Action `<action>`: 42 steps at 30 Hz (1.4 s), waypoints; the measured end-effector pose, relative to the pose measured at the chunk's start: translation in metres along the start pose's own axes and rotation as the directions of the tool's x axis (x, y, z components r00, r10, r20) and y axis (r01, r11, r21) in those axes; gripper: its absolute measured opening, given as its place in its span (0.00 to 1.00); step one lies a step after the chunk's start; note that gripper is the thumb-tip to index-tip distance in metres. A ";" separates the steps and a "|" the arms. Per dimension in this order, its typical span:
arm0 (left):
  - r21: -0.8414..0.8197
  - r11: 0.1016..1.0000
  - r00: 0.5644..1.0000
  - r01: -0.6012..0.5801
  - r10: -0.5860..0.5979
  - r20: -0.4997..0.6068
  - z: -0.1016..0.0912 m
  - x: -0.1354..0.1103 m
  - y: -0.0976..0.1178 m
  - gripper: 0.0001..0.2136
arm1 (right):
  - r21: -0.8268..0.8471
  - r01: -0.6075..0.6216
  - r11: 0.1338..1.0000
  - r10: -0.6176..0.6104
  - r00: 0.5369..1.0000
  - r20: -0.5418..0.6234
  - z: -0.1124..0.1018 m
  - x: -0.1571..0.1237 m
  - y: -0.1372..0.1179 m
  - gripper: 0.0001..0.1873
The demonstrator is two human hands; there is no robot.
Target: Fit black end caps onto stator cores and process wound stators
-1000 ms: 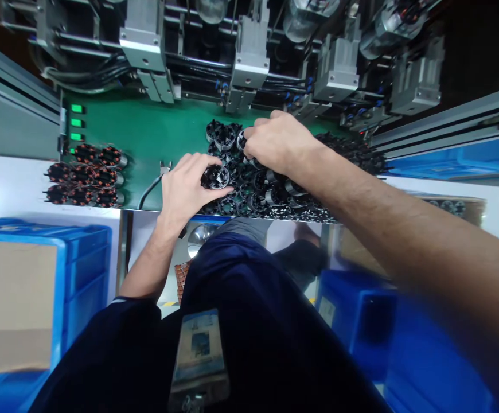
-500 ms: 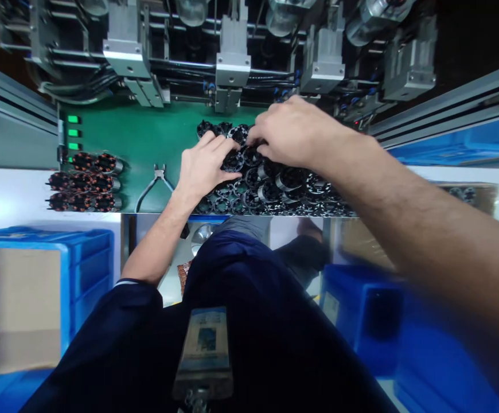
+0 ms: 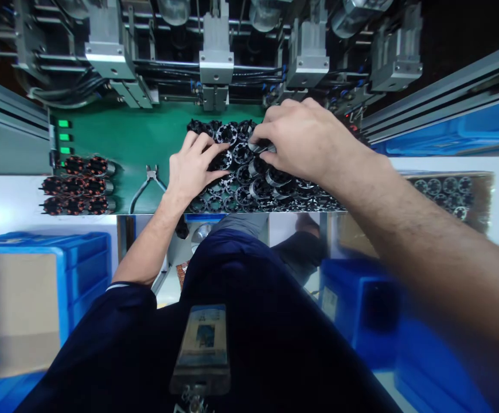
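A heap of black ring-shaped motor parts (image 3: 249,183) lies on the green mat (image 3: 146,137). My left hand (image 3: 189,169) rests on the left side of the heap, fingers curled on one black ring part (image 3: 221,160). At the heap's far right side my right hand (image 3: 303,140) bends its fingers down and pinches another black ring part (image 3: 260,148). Both hands touch the heap close together.
Several copper-wound stators (image 3: 77,184) lie at the mat's left. Pliers (image 3: 148,178) rest left of my left hand. Metal machine heads (image 3: 215,66) hang beyond the mat. Blue crates (image 3: 81,269) stand lower left and right; a cardboard tray (image 3: 482,189) of black rings sits right.
My left hand moved from the heap's near edge up toward its far left side. My right hand stayed over the far side and shifted slightly right.
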State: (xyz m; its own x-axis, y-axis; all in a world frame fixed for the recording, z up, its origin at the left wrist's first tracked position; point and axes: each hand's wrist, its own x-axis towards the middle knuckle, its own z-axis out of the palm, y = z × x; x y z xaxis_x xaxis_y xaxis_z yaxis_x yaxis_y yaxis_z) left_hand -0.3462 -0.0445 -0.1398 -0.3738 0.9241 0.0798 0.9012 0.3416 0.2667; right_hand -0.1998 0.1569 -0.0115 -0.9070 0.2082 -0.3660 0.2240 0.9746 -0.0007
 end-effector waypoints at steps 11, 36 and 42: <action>-0.102 0.995 1.000 0.000 -0.003 -0.025 0.000 -0.012 -0.005 0.26 | 0.013 -0.185 0.983 0.183 0.978 0.104 0.006 0.032 -0.029 0.09; -0.177 0.983 0.996 -0.045 0.058 0.069 -0.001 0.030 0.037 0.16 | 0.124 -0.189 0.974 0.193 0.981 -0.022 0.017 0.014 -0.019 0.09; -0.174 0.985 0.995 0.007 0.010 0.098 0.001 0.030 0.047 0.16 | 0.073 -0.200 0.977 0.199 0.980 0.017 0.012 0.010 -0.024 0.11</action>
State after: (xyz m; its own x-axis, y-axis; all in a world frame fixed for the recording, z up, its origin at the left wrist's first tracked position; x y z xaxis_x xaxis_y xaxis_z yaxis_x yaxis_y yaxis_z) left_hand -0.3150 -0.0011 -0.1264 -0.3415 0.9398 -0.0116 0.8465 0.3129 0.4307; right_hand -0.2101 0.1347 -0.0262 -0.8378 0.3969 -0.3749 0.4264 0.9045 0.0046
